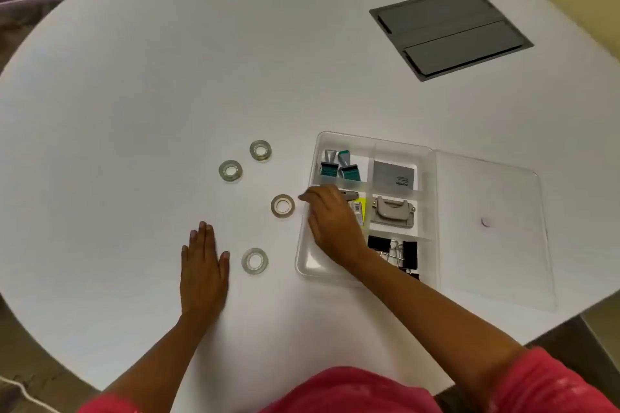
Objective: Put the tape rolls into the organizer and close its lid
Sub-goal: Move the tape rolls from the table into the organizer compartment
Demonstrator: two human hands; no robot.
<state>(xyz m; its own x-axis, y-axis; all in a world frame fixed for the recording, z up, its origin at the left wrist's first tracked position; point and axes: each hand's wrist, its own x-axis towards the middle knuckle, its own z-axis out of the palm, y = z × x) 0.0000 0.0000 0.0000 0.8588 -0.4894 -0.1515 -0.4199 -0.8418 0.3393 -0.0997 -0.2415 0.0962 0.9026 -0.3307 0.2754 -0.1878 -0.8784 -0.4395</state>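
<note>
Four small clear tape rolls lie flat on the round white table (134, 111), all to the left of the clear plastic organizer box (432, 178); the far tape roll (260, 150) and the left tape roll (230, 171) sit near each other; the middle tape roll (282, 205) lies just beside the box's left wall; the near tape roll (254, 260) lies close to the person. The left hand (203, 265) rests flat on the table with its fingers loose and spread, holding nothing; its thumb is just left of the near tape roll and not touching it. The right hand (330, 218) reaches over the left side of the box; its fingers are bent and point left at the middle tape roll, very near it but not touching; I cannot tell if it grips anything. The box's clear flat lid (493, 228) lies open on the right. Inside the box are green and grey stamps (339, 166), a grey card (394, 175), a grey hole punch (392, 211) and black binder clips (399, 253). A dark grey panel (449, 31) sits in the table at the far right.
</note>
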